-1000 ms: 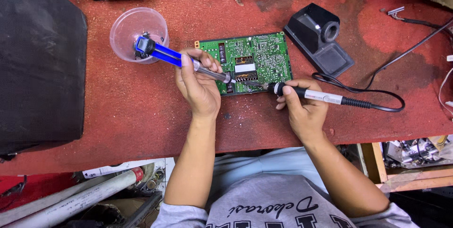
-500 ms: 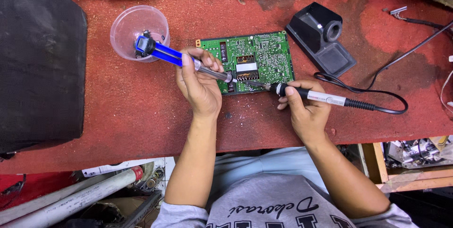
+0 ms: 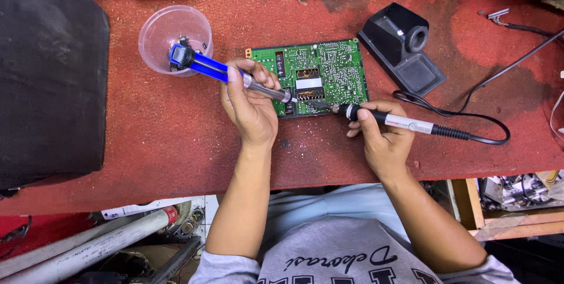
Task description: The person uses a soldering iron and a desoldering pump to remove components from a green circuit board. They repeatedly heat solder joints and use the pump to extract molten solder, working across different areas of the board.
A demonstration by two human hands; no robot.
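Note:
A green circuit board point(image 3: 335, 64) lies flat on the red bench top point(image 3: 176, 137). My left hand point(image 3: 251, 105) grips a blue desoldering pump point(image 3: 202, 66), its metal nozzle pointing right at the board's lower middle. My right hand point(image 3: 382, 140) holds a soldering iron point(image 3: 405, 123) like a pen, its tip touching the board's lower edge just right of the pump's nozzle. The iron's black cable point(image 3: 470, 116) loops off to the right.
A clear plastic bowl point(image 3: 170, 31) sits left of the board, under the pump's handle. A black iron stand point(image 3: 402, 46) rests to the right. A big black panel point(image 3: 50, 78) covers the bench's left side. Pipes point(image 3: 88, 243) lie below the front edge.
Both hands and tools stay at the board's lower edge, with only slight shifts; the view has drifted a little.

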